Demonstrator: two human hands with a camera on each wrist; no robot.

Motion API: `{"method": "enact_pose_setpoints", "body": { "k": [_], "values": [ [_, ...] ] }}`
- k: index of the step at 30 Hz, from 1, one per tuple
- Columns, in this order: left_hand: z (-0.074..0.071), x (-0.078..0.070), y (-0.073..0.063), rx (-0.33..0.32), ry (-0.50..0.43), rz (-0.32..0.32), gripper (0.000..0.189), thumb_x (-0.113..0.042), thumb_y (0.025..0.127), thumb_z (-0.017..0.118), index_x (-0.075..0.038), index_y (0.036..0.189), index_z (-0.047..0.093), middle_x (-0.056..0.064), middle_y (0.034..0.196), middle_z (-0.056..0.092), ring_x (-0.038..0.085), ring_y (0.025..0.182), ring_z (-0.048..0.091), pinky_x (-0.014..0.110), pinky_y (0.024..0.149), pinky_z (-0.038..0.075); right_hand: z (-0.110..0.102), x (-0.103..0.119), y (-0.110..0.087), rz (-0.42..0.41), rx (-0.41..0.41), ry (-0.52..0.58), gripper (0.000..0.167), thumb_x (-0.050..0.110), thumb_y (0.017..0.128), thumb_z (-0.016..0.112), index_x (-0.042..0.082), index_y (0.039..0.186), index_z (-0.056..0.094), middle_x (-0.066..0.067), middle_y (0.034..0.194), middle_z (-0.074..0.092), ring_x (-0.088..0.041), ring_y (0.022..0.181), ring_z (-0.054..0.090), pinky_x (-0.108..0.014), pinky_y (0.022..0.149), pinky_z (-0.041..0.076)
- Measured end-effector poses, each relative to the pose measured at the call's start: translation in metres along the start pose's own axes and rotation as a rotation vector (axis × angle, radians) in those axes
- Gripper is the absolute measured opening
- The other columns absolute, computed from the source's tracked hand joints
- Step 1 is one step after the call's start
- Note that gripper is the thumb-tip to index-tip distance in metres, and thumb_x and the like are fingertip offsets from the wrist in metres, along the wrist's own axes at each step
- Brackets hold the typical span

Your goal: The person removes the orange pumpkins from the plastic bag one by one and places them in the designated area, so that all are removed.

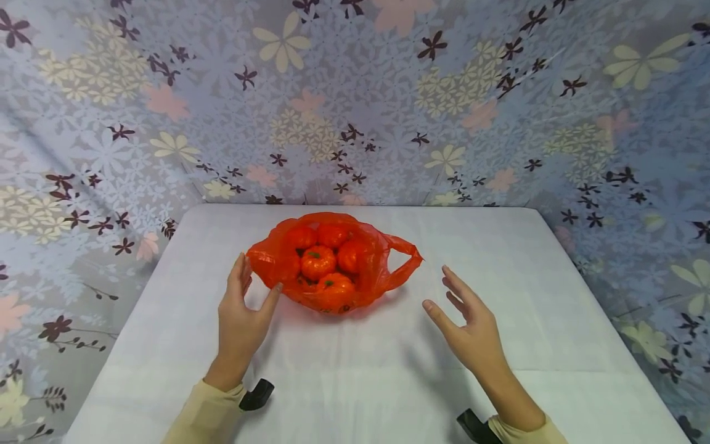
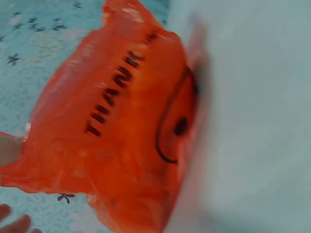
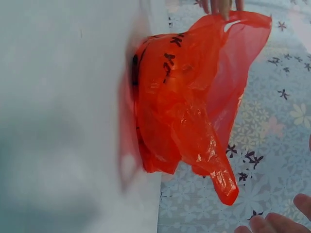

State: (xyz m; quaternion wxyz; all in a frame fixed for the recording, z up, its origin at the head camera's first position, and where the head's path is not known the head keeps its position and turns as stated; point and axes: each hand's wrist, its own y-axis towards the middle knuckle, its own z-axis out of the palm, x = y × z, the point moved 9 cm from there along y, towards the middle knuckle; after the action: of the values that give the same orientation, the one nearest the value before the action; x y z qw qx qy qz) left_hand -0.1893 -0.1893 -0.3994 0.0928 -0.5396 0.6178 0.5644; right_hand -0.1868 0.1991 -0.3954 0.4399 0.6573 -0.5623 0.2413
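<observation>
A red plastic carrier bag sits on the white table with its mouth spread upward. Inside lie several glossy, lobed red vegetables with green stems; whether tomatoes or bell peppers I cannot tell. At the bag's left end, my left hand touches the film with thumb and fingers spread apart. Its thumb is partly covered by the film in the left wrist view. To the right of the bag's looped handle, my right hand hovers, fingers apart, holding nothing. Black "THANK" lettering marks the bag's side.
The white-covered table extends around the bag on every side. Behind it and along both sides hangs a blue-grey flowered cloth. Each wrist carries a small black device.
</observation>
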Motion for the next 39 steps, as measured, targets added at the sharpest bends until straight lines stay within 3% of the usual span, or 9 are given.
{"method": "enact_pose_setpoints", "body": {
  "k": [3,5,10,17,28,34,39],
  "values": [
    [-0.004,-0.005,-0.004,-0.073,0.015,0.117,0.079,0.001,0.079,0.085,0.002,0.148,0.044,0.014,0.145,0.054,0.033,0.125,0.057,0.025,0.109,0.041,0.0,0.003,-0.001,0.0,0.003,0.019,0.07,0.024,0.09,0.08,0.019,0.151,0.047,0.005,0.151,0.048,-0.017,0.134,0.05,-0.022,0.105,0.042],
    [-0.005,-0.005,-0.006,-0.102,0.012,0.139,0.069,0.003,0.079,0.084,0.004,0.14,0.053,0.015,0.135,0.061,0.034,0.116,0.062,0.024,0.105,0.045,0.001,0.004,-0.001,-0.002,0.007,0.028,0.069,0.024,0.09,0.08,0.019,0.151,0.048,0.004,0.151,0.048,-0.017,0.134,0.05,-0.024,0.105,0.043],
    [-0.005,0.007,-0.007,-0.085,-0.018,0.042,0.044,-0.002,0.086,0.08,0.005,0.126,0.063,0.012,0.117,0.07,0.028,0.1,0.068,0.019,0.094,0.052,0.002,0.006,-0.003,-0.002,0.011,0.048,0.069,0.022,0.09,0.08,0.019,0.151,0.048,0.002,0.151,0.048,-0.018,0.134,0.05,-0.023,0.105,0.043],
    [-0.001,0.026,-0.01,-0.036,-0.05,-0.061,0.033,-0.003,0.09,0.075,0.005,0.12,0.065,0.011,0.111,0.072,0.024,0.096,0.07,0.017,0.087,0.054,0.004,0.009,-0.005,0.008,0.009,0.011,0.069,0.026,0.091,0.078,0.019,0.152,0.047,0.003,0.151,0.048,-0.019,0.134,0.051,-0.024,0.104,0.043],
    [0.009,0.056,-0.022,0.001,-0.019,-0.164,0.027,-0.005,0.091,0.075,0.002,0.116,0.067,0.012,0.107,0.074,0.024,0.096,0.073,0.012,0.085,0.051,0.002,0.014,-0.007,0.014,-0.011,0.012,0.069,0.025,0.091,0.079,0.017,0.152,0.047,0.002,0.152,0.048,-0.016,0.134,0.05,-0.02,0.103,0.042],
    [0.012,0.064,-0.029,0.012,-0.033,-0.244,0.026,-0.011,0.093,0.074,-0.001,0.116,0.068,0.011,0.107,0.075,0.022,0.096,0.073,0.01,0.084,0.051,0.008,0.016,-0.007,0.016,0.004,0.041,0.07,0.024,0.09,0.079,0.02,0.152,0.047,0.005,0.152,0.047,-0.016,0.135,0.049,-0.026,0.104,0.044],
    [0.013,0.066,-0.033,0.016,-0.072,-0.273,0.03,-0.014,0.094,0.074,0.001,0.119,0.066,0.011,0.112,0.073,0.022,0.103,0.071,0.013,0.086,0.052,0.016,0.035,0.0,-0.042,0.021,0.111,0.07,0.019,0.088,0.081,0.018,0.15,0.049,0.006,0.15,0.049,-0.014,0.135,0.049,-0.031,0.105,0.044]
  ]
}}
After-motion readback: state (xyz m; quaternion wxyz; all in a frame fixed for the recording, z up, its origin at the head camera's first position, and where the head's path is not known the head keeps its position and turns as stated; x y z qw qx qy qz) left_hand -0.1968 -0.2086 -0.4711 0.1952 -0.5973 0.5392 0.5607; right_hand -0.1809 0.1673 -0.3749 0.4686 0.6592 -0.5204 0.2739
